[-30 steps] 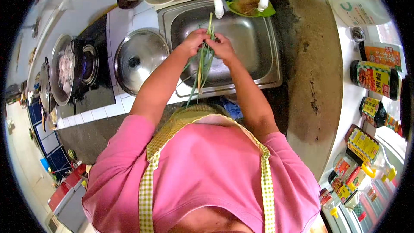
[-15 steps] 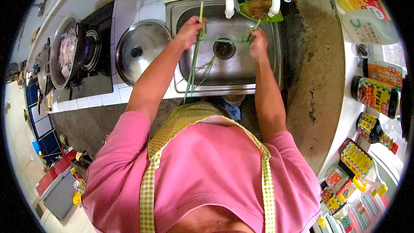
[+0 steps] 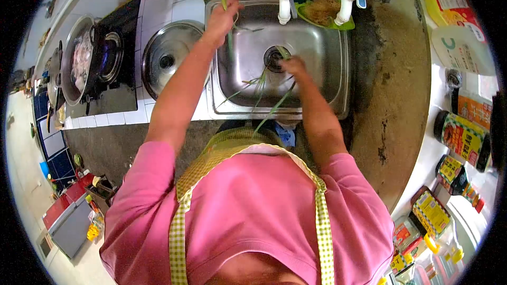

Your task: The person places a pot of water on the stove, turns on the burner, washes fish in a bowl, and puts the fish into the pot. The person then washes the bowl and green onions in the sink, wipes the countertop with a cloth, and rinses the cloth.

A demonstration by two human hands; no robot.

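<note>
Over the far left corner of the sink (image 3: 328,85), my left hand (image 3: 222,20) is closed around a scallion (image 3: 224,3). Its pale end sticks up past my fingers, and green leaf hangs below, blurred. My right hand (image 3: 294,67) is above the sink near the drain (image 3: 273,59). It grips a second scallion (image 3: 275,107) whose long green leaf trails toward the front rim. Limp green leaves (image 3: 260,85) lie in the basin between the drain and the front edge.
White taps (image 3: 285,0) and a green tray (image 3: 340,22) with a brown scrubber (image 3: 322,10) stand behind the sink. A metal lid (image 3: 174,55) lies on the left. Further left, a pan of pale food (image 3: 81,63) sits at the stove. Bottles (image 3: 463,137) line the right ledge.
My left hand has moved up and left with its scallion. My right hand has dropped toward the drain, and its scallion leaf now hangs toward the front rim instead of stretching across.
</note>
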